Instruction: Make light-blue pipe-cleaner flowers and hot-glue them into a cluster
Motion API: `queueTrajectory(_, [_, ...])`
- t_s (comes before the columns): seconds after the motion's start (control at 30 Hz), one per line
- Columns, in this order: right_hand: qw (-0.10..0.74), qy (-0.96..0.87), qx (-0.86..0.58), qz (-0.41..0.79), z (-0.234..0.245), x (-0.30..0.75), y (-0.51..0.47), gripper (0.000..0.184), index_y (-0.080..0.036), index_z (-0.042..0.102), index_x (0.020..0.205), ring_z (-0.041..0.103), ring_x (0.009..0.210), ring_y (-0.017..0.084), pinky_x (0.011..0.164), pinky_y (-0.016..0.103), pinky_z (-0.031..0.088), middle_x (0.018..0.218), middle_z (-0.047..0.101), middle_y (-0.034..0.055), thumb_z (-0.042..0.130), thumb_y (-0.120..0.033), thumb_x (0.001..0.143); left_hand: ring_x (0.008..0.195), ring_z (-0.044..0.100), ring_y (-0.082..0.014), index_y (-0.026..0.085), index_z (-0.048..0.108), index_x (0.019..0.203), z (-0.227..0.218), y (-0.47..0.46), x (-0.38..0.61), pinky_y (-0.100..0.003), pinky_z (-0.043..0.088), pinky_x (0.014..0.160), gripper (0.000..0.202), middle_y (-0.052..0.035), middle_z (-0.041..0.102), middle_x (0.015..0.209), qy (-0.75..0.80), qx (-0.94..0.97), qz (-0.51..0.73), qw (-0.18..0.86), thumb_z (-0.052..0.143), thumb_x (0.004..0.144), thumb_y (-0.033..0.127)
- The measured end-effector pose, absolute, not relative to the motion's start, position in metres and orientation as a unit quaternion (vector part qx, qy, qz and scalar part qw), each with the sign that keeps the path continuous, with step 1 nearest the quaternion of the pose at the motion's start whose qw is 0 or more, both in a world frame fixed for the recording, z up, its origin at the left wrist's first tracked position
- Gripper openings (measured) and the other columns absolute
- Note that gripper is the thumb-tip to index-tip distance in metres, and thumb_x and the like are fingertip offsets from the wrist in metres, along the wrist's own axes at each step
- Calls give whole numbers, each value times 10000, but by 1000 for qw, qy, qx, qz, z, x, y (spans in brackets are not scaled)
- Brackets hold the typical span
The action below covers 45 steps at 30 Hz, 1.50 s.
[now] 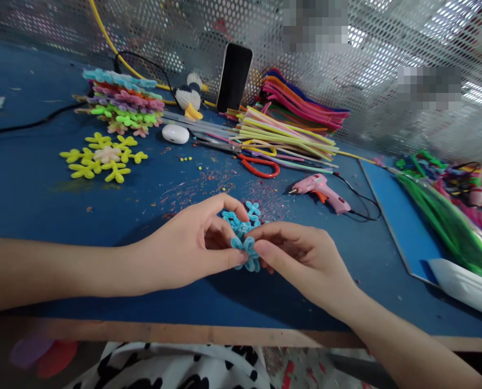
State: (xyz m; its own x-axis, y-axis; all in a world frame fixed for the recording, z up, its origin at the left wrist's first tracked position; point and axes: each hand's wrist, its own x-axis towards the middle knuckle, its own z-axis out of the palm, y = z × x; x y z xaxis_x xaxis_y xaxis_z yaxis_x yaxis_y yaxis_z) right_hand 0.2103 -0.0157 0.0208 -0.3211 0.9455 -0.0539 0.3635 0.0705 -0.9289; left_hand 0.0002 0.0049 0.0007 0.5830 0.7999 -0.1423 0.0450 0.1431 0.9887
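Observation:
Between my two hands is a light blue pipe-cleaner snowflake [252, 246], made of small looped petals, held just above the blue table near its front edge. My left hand [202, 240] grips it from the left, thumb below and index finger curled over the top. From the right, my right hand [301, 251] pinches one of its looped arms between thumb and forefinger. Fingers cover parts of the snowflake. A pink glue gun [321, 192] lies beyond my right hand, and red-handled scissors [259, 165] lie farther back.
A yellow-green pipe-cleaner snowflake [107, 155] lies at left, before a stack of coloured ones [123, 102]. Bundled pipe cleaners [285, 135], a phone [235, 75] and a white case [175, 134] stand toward the mesh panel [257, 27]. A blue board [399, 216] lies right.

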Motion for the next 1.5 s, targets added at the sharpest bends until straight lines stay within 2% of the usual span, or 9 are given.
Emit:
queueTrajectory(0.13, [328,-670,-494,447,20,210,-17,121,-167,728,786,554,527,86,497,205,463,652,669,6,716,-268,852,723,688,-128,227,519,1125,2,5,-2,-248,560,688,415,35,687,799,368,604,282,649,781,807,275])
queueTrajectory(0.3, [311,-601,-517,524,18,214,-16,178,-164,697,766,549,520,93,493,212,470,604,617,-8,779,-316,807,752,706,-146,226,532,1140,6,6,-4,-267,584,674,423,-19,740,946,382,606,321,619,784,806,284])
queueTrajectory(0.57, [296,-500,-471,664,12,217,-14,282,-142,706,787,583,515,103,476,219,515,628,647,10,819,-399,789,830,770,-199,264,594,1106,10,12,-8,-285,594,723,366,13,784,867,351,656,322,586,798,807,315])
queueTrajectory(0.73, [276,-477,-466,693,14,215,-15,298,-134,731,760,583,495,101,472,227,532,606,658,6,881,-388,713,833,779,-205,260,570,1074,9,13,-9,-304,596,759,354,25,786,833,351,654,334,581,802,809,294])
queueTrajectory(0.93, [264,-500,-485,667,18,215,-15,285,-147,734,730,589,466,96,479,220,528,578,663,-1,878,-392,716,833,772,-212,264,562,1086,10,12,-8,-313,585,717,335,13,782,851,366,668,312,568,772,828,307])
queueTrajectory(1.13, [327,-561,-506,568,18,215,-13,247,-166,741,723,588,473,102,486,229,523,558,649,-5,825,-390,783,896,757,-211,259,509,1265,8,15,-8,-306,596,765,561,-14,763,935,369,659,317,573,801,786,276])
queueTrajectory(1.2, [331,-582,-518,533,19,214,-13,231,-173,759,760,589,475,110,502,247,540,553,648,-6,813,-395,794,846,754,-200,250,504,1259,7,14,-6,-310,602,768,555,-6,752,894,370,654,308,584,795,788,280])
queueTrajectory(1.33, [360,-591,-523,497,18,214,-14,294,-206,775,1049,625,497,128,511,279,569,658,711,4,798,-379,812,751,738,-174,241,500,1220,7,13,-5,-286,596,705,494,12,721,840,392,629,313,594,771,812,302])
queueTrajectory(1.5, [392,-628,-537,404,18,220,-10,187,-253,798,972,696,631,155,611,295,617,818,772,30,805,-340,807,559,659,-114,241,479,1212,9,17,-6,-225,532,538,549,29,697,827,423,595,308,611,809,780,316])
